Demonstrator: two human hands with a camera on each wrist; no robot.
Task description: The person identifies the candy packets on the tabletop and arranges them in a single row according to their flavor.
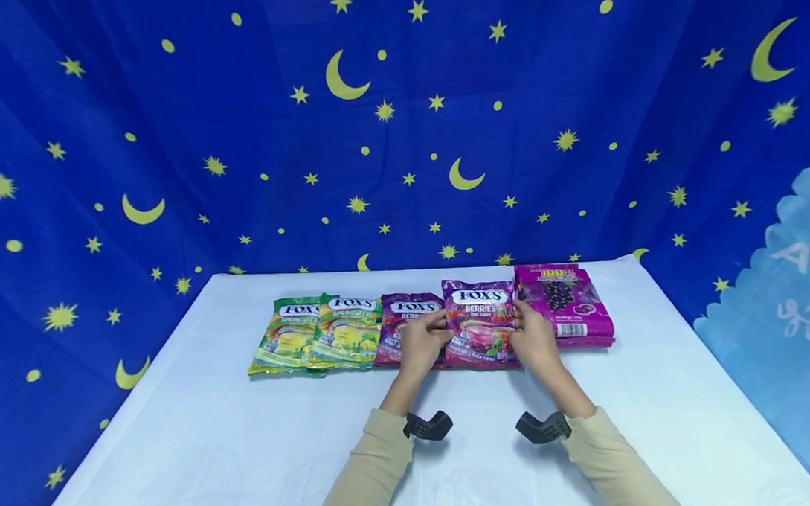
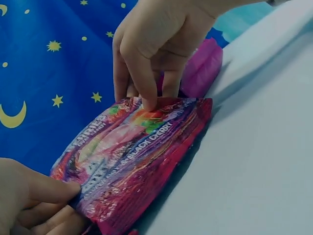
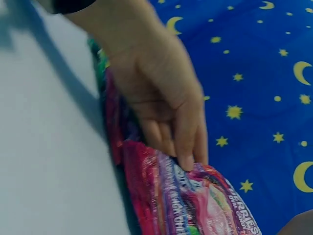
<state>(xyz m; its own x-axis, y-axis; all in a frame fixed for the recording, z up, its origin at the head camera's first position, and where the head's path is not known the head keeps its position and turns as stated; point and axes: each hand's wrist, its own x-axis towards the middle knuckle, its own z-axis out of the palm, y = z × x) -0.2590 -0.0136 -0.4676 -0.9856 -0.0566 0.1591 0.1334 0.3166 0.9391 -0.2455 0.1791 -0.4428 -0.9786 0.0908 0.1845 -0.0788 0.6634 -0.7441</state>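
Note:
A purple bag of Fox's berries candy (image 1: 480, 332) lies between both hands, its printed face up. My left hand (image 1: 422, 347) pinches the bag's left edge, thumb on top. On its right edge, my right hand (image 1: 534, 336) grips it with thumb and fingers. A second berries candy bag (image 1: 396, 328) lies to the left, partly under the left hand. Close to the right hand is a magenta grape candy pack (image 1: 585, 328). In the left wrist view, the gripped candy bag (image 2: 132, 152) tilts between the two hands. Most of the right hand is out of the right wrist view.
Two green and yellow Fox's spring tea candy bags (image 1: 289, 339) (image 1: 347, 333) overlap at the row's left end. The bags stand in a row on a white-covered table (image 1: 251, 452). Behind hangs a blue star-and-moon cloth (image 1: 401, 134); a light blue panel (image 1: 775, 314) is at the right.

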